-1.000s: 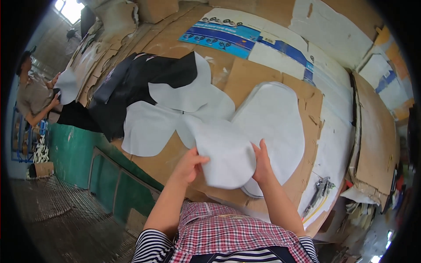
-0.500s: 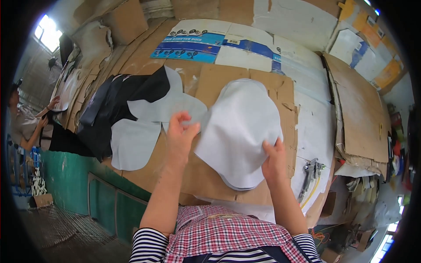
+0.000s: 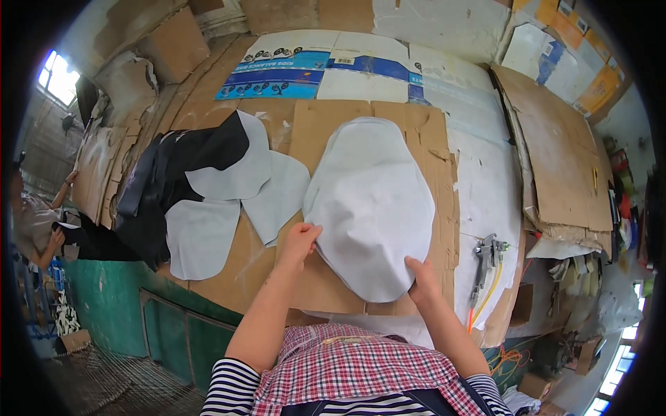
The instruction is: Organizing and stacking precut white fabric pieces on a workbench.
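A pale grey fabric piece [image 3: 371, 201] with rounded edges lies on top of a stack of similar pieces, its middle puckered with soft folds. At its left edge, my left hand [image 3: 298, 244] pinches the rim between thumb and fingers. My right hand [image 3: 422, 279] grips the lower right edge, the thumb on top and the fingers mostly hidden beneath. To the left lie loose grey pieces [image 3: 202, 238], spread beside and partly over a heap of black fabric pieces [image 3: 154, 187].
Cardboard [image 3: 267, 281] covers the table. A spray gun [image 3: 488, 267] with a yellow hose lies right of the stack. Cardboard sheets [image 3: 555, 152] are piled farther right. At the far left, another person [image 3: 36, 225] holds black material near the table's end.
My left hand has come down to the fabric's left edge. The top piece has shifted and now lies more evenly over the stack. My right hand keeps hold of the right edge, slightly lower.
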The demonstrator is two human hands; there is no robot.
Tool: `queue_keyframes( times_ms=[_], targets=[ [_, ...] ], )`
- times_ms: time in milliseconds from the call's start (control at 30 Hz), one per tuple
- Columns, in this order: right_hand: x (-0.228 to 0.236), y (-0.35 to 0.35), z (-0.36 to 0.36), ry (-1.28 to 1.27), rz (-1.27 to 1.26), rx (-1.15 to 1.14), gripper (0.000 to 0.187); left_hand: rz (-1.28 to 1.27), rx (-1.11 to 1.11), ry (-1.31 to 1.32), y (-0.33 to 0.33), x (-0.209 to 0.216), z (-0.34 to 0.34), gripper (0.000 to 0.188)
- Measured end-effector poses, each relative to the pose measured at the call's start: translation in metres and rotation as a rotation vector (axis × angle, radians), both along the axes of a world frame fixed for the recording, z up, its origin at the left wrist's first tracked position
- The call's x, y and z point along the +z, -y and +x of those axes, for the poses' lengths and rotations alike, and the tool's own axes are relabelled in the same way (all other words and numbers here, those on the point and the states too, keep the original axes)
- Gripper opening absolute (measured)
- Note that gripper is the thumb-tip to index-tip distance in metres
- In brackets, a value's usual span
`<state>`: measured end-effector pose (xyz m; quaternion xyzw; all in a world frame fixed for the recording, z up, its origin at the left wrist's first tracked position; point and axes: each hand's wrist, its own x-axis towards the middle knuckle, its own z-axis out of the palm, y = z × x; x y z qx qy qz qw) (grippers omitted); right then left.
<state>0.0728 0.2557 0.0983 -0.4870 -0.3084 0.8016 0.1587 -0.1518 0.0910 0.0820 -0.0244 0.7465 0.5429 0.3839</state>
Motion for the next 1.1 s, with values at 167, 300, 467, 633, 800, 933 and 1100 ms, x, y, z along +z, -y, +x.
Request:
queue_keyframes(
  times_ms=[167,300,467,633,800,933,1100],
  targets=[
    [0.071,-0.037,-0.064,-0.191,0.135,0.065,0.043,-0.026,0.085,-0.088,-0.008,0.010,-0.003,0.032],
    [0.130,-0.028,-0.103,-0.338,0.142,0.053,0.042,0.453,-0.545,0.818,0.016,0.009,0.046,0.082],
    [0.155,-0.037,-0.149,-0.390,0.246,0.065,0.039,1.137,-0.137,1.047,-0.067,0.053,0.072,0.073],
    [0.196,-0.076,-0.183,-0.479,0.409,0.053,0.036,1.333,0.298,0.449,-0.130,0.086,-0.030,0.022],
    [0.183,-0.081,-0.141,-0.498,0.527,-0.029,0.039,1.226,0.173,0.237,-0.099,0.113,-0.050,0.037],
    [0.076,-0.058,-0.076,-0.256,0.301,0.014,0.049,0.779,0.017,0.259,-0.032,0.048,-0.022,0.048],
    [-0.012,-0.014,0.011,0.008,0.012,0.090,0.047,0.369,-0.040,0.397,0.018,0.009,0.034,0.047]
  ],
)
